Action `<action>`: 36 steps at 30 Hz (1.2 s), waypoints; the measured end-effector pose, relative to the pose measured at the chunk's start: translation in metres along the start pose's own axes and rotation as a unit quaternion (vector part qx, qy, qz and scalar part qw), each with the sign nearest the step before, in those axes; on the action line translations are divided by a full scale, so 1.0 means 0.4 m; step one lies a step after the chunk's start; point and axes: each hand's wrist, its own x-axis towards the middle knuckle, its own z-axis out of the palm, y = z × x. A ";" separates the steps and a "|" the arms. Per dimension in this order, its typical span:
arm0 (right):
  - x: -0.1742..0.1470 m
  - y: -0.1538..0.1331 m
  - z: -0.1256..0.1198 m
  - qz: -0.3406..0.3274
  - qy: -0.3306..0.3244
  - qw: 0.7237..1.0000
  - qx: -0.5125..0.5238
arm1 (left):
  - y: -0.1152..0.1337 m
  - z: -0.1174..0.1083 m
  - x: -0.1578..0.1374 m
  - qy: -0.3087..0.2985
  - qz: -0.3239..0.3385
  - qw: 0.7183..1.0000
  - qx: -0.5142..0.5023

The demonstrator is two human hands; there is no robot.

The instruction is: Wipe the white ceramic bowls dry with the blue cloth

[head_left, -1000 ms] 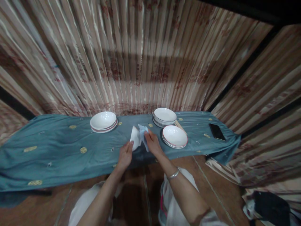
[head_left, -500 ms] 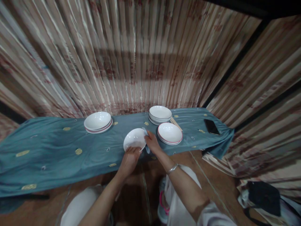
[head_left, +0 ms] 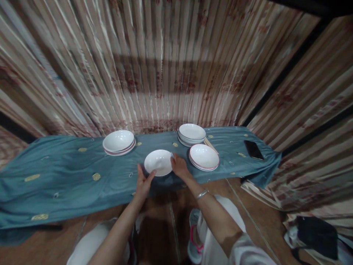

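A white bowl [head_left: 158, 162] is in front of me at the near edge of the cloth-covered table. My right hand [head_left: 179, 166] grips its right rim, and a small bit of pale blue cloth [head_left: 172, 155] shows at those fingertips. At the near left side of the bowl is my left hand [head_left: 143, 182], thumb against the rim and fingers spread away from it. Right of the bowl stands a stack of red-rimmed dishes [head_left: 204, 157]. Behind that is a dark-rimmed stack [head_left: 192, 133]. Another stack of white bowls [head_left: 119, 141] sits to the left.
Wooden chopsticks or a thin stick [head_left: 211, 145] lie beside the right stacks. A black phone [head_left: 253, 149] rests toward the table's right end. The blue patterned tablecloth [head_left: 68, 173] hangs over the front edge. A striped curtain [head_left: 160, 73] rises behind, and a dark bag [head_left: 317, 235] lies at lower right.
My left hand has shifted left and its fingers have spread from the bowl's near rim. The bowl sits flatter, and less of the blue cloth shows. The view has shifted slightly.
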 end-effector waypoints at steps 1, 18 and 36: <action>0.000 -0.003 -0.008 -0.005 0.005 1.000 -0.030 | -0.001 0.001 0.000 0.001 -0.036 0.998 -0.045; 0.031 -0.098 -0.153 -0.088 -0.149 0.966 -0.193 | 0.016 0.003 -0.025 -0.063 -0.106 0.968 -0.217; 0.099 -0.153 0.015 -0.098 -0.099 0.957 -0.254 | 0.037 0.002 -0.039 -0.104 -0.097 0.966 -0.216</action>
